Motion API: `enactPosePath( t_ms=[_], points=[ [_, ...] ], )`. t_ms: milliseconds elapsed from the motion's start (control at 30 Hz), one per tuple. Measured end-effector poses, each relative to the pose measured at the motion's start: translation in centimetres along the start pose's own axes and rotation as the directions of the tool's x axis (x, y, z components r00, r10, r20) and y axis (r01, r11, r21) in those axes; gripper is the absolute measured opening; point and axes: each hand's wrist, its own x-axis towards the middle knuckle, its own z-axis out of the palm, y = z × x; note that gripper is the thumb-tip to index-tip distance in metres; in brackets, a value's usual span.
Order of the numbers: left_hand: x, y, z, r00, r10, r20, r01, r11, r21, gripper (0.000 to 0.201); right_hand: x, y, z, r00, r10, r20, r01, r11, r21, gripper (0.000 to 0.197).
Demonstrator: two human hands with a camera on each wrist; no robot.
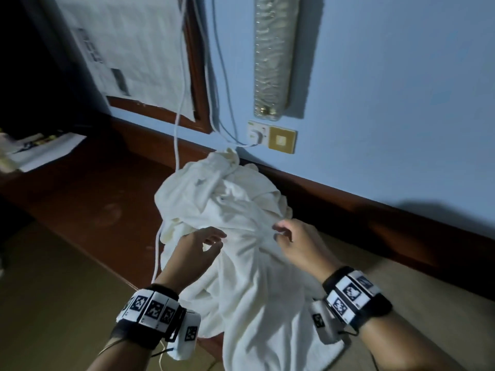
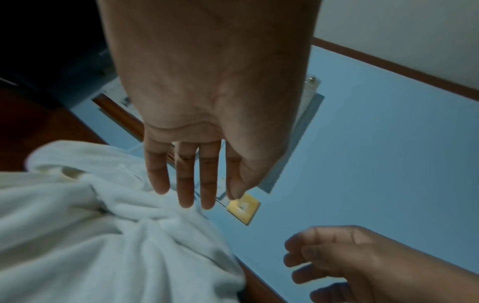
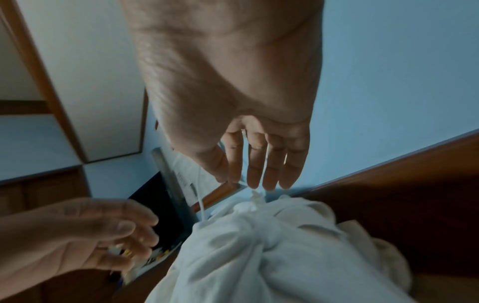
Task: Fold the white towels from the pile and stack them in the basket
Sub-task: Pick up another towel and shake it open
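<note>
Head view, nearest first: two wrists with marker bands, then the left hand (image 1: 199, 247) and right hand (image 1: 292, 241), both poised over one heap of white towels (image 1: 227, 210) that lies on the dark red-brown worktop (image 1: 93, 199) and spills toward the person over its front edge. The left hand's fingers are straight and slightly apart, and in the left wrist view their tips hang just above the cloth with no fold caught between them. The right hand's fingers are loosely bent over a gathered ridge of towel; whether the tips touch it I cannot tell, but nothing is pinched. How many towels make up the heap cannot be counted, since the folds run together. The step in hand looks like the very start: picking one towel out of the pile. The next move calls for finding a free edge or corner and lifting that towel clear of the rest. Beyond the pile, two cables (image 1: 182, 76) hang down the blue wall (image 1: 388, 89), and one plug sits in a socket (image 1: 257, 133) beside one gold switch plate (image 1: 282, 140). No basket shows in any view.
</note>
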Motion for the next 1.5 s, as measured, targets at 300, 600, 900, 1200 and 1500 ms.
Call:
enactPosePath(
  t_ms=[300,600,900,1200,1500],
  points=[
    [1.8,-6.2,-4.3,0.992,-0.086,-0.090,0.094,0.991,0.094,0.020,9.6,-4.0,9.8,0.970,-0.097,0.224,0.162,0.943,-0.292,0.025],
    [5.7,-4.1,-6.7,0.992,-0.015,-0.126,0.033,0.990,0.138,0.064,9.2,-7.3,-0.8,0.973,-0.183,-0.143,0.196,0.977,0.081,0.018],
    [14.7,8.4,-1.2,0.959,0.265,0.105,-0.284,0.909,0.304,0.097,0.5,-11.8,-16.0,0.860,-0.284,-0.424,0.374,0.916,0.145,0.016],
    [12.0,19.7,2.9,0.943,0.269,0.196,-0.263,0.963,-0.058,0.028,-8.5,-5.5,-27.7,0.676,-0.080,-0.733,0.246,0.961,0.122,0.023],
    [1.3,36.2,-0.4,0.871,0.490,0.042,-0.399,0.754,-0.521,0.029,-17.0,-0.9,-30.4,0.847,0.002,-0.531,-0.062,0.994,-0.094,0.011]
  ],
)
